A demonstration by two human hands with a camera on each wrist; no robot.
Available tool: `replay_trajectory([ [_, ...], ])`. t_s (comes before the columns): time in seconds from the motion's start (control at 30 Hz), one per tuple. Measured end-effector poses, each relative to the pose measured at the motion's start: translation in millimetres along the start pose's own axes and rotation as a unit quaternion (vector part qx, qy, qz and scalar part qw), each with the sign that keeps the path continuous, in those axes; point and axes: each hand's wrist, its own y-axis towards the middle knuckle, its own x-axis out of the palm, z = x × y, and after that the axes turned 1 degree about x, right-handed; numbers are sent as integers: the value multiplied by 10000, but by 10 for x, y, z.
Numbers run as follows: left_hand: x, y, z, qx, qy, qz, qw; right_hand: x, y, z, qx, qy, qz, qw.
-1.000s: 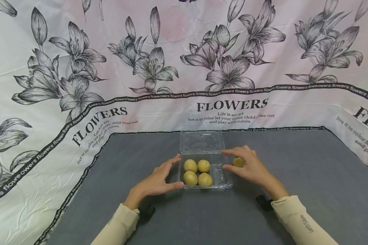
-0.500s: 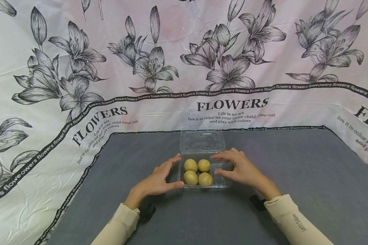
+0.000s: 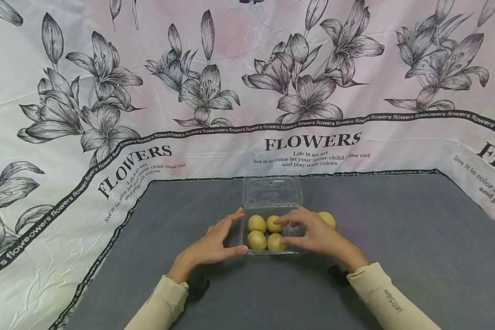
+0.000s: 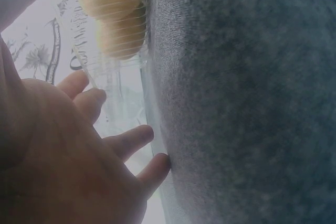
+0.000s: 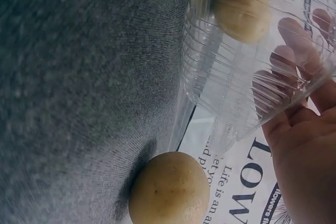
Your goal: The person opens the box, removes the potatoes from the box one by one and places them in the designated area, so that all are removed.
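Observation:
A clear plastic clamshell box (image 3: 247,252) lies on the table with its lid (image 3: 272,191) raised at the back. Several yellow potatoes (image 3: 256,240) sit in its left part. My left hand (image 3: 212,243) rests at the box's left side, fingers spread, thumb and fingertips at the rim. Over the box's right part is my right hand (image 3: 313,231). Its fingers reach inside in the right wrist view, and in the head view its fingertips overlap the right-hand potatoes; whether they touch cannot be told. One loose potato (image 5: 169,190) lies on the table right of the box, partly hidden behind the right hand.
Grey cloth (image 3: 247,293) covers the table. A white curtain with flower prints (image 3: 206,96) hangs behind the box. Dark wrist devices, one near each cuff (image 3: 369,277), sit low over the cloth.
My right hand has moved left from beside the box to over its right part. The loose potato shows more behind it. My left hand and the box have stayed in place.

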Motion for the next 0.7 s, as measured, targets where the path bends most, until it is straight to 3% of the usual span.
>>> replay_trajectory([
  [0.7,4,4,-10,-52,11,-9,10000,-22,107,8,264,-283,-1066,9935],
])
